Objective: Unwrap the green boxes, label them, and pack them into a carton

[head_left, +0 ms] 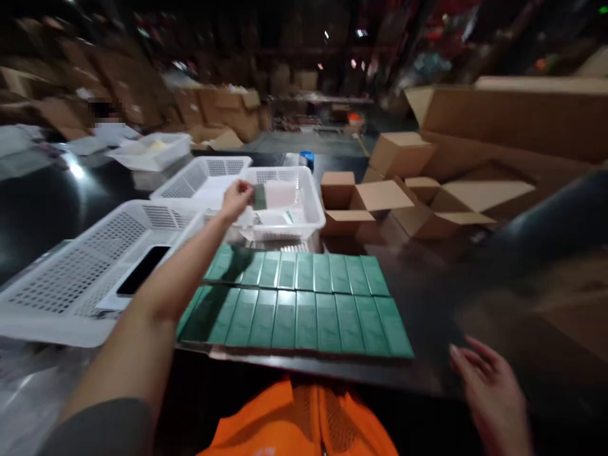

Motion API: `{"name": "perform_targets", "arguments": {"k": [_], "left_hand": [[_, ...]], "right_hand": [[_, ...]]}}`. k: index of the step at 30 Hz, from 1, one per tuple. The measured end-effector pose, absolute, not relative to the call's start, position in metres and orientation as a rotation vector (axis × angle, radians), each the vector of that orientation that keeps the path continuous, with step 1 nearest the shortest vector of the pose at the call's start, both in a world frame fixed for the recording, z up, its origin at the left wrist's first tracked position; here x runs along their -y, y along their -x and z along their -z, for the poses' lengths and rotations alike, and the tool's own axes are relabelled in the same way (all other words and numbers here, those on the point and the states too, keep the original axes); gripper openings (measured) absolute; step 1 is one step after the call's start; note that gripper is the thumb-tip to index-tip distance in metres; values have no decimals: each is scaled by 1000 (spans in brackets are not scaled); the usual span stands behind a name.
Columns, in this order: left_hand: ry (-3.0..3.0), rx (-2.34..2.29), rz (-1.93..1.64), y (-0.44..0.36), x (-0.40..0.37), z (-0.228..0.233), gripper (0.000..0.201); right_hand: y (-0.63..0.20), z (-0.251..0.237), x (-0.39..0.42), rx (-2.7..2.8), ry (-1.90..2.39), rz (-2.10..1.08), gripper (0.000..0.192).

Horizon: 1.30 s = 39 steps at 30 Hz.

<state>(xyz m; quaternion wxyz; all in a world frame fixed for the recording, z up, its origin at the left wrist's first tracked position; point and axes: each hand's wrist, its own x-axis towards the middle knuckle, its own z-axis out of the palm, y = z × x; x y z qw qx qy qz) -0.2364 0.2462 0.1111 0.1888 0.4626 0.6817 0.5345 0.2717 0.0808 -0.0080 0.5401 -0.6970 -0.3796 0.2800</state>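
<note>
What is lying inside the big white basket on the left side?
Inside the big white basket lies a dark phone on a white sheet. The left arm covers the basket's near right corner.

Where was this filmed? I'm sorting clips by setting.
Probably a warehouse packing station: stacked cardboard boxes, white plastic baskets and rows of small green boxes on a dark worktable.

A small dark-green flat box, blurred, is pinched upright above a white perforated basket, beyond two rows of matching green boxes.
</note>
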Motion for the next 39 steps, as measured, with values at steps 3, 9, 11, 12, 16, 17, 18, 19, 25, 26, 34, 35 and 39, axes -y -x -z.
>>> {"name": "perform_targets", "arguments": {"k": [3, 9, 11, 12, 16, 17, 18, 19, 25, 26, 34, 35, 39], "left_hand": [[-1253, -1920, -1666, 244, -241, -118, 8], [-1002, -1455, -2315, 282, -214, -142, 29], [-1019, -1511, -2338, 296, -196, -152, 28], [-1021, -1536, -2354, 302, -188, -156, 28], [-996, -1524, -2451, 323, -161, -166, 27], [-979, -1501, -2481, 326, -156, -167, 27], [-961, -1481, -2508, 329, -151, -167, 28], [-945, -1469, -2531, 332, -147, -167, 28], [-907, -1504, -2554, 339, -137, -164, 27], [-900, -1506, -2547, 339, -136, -163, 27], [-869, -1557, -2532, 334, -135, -156, 27], [-873, -1573, -2531, 334, -136, -155, 27], [-881, -1622, -2525, 333, -139, -152, 26]], "right_hand": [[-254, 19, -93, 905, 1635, -772, 60], [-243, 44, -95, 884, 1600, -855, 65], [-243, 51, -96, 896, 1626, -843, 64], [-243, 54, -97, 911, 1644, -818, 62], [-239, 61, -97, 998, 1695, -704, 58], [-237, 62, -97, 1017, 1709, -702, 56], [-236, 63, -96, 1043, 1723, -722, 53], [-236, 65, -95, 1061, 1729, -729, 50], [-240, 80, -94, 1131, 1670, -684, 44], [-240, 81, -94, 1147, 1674, -706, 44], [-229, 64, -95, 1085, 1740, -715, 46], [-228, 63, -95, 1091, 1753, -719, 46], [-227, 62, -96, 1098, 1753, -678, 45]]}}
